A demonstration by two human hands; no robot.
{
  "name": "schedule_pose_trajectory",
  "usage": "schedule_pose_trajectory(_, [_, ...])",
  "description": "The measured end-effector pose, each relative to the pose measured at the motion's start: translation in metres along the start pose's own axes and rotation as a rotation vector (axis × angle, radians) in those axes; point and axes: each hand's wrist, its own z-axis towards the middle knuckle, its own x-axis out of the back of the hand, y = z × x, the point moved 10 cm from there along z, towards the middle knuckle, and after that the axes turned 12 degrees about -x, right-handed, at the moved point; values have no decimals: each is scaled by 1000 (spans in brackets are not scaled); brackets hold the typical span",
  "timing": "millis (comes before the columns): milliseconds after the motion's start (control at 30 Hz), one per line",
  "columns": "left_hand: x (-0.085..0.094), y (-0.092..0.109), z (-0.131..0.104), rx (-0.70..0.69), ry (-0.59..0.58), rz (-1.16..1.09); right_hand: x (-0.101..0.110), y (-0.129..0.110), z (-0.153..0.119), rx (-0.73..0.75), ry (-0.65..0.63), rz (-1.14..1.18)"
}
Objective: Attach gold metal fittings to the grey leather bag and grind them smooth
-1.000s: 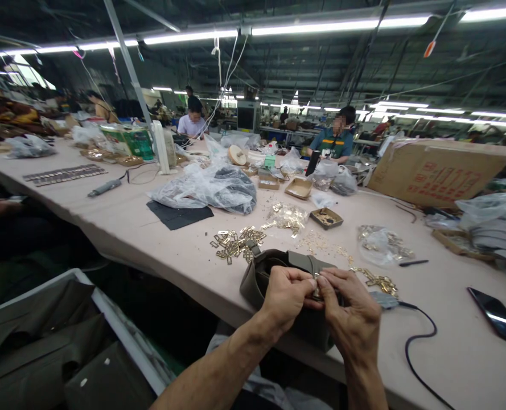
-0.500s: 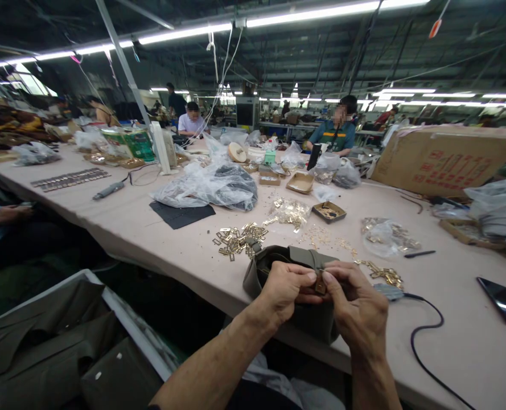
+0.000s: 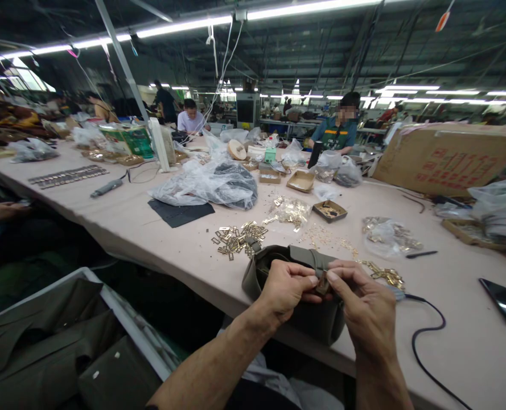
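Note:
A grey-green bag lies at the table's front edge, its opening facing up and left. My left hand is closed at the bag's front, its thumb and fingers pinching a small brown and gold piece. From the other side, my right hand pinches the same piece between thumb and forefinger. Flat gold metal frames are piled behind the bag on the left, and more gold pieces lie just beyond my right hand.
A white crate of grey-green pieces stands at lower left. On the table are plastic bags, a small tray, a black cable and a phone. A person sits across the table.
My right hand has shifted slightly to the right. The small brown piece has tilted and moved a little to the right between my fingers.

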Motion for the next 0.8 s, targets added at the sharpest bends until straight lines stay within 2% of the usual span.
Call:
schedule_pose_trajectory(267, [0, 5, 2, -16, -1, 0, -7, -8, -3, 131, 36, -167])
schedule_pose_trajectory(500, [-4, 10, -1, 17, -22, 34, -10, -17, -5, 169, 27, -190])
schedule_pose_trajectory(800, [6, 6, 6, -20, 11, 73, -12, -25, -10, 237, 70, -184])
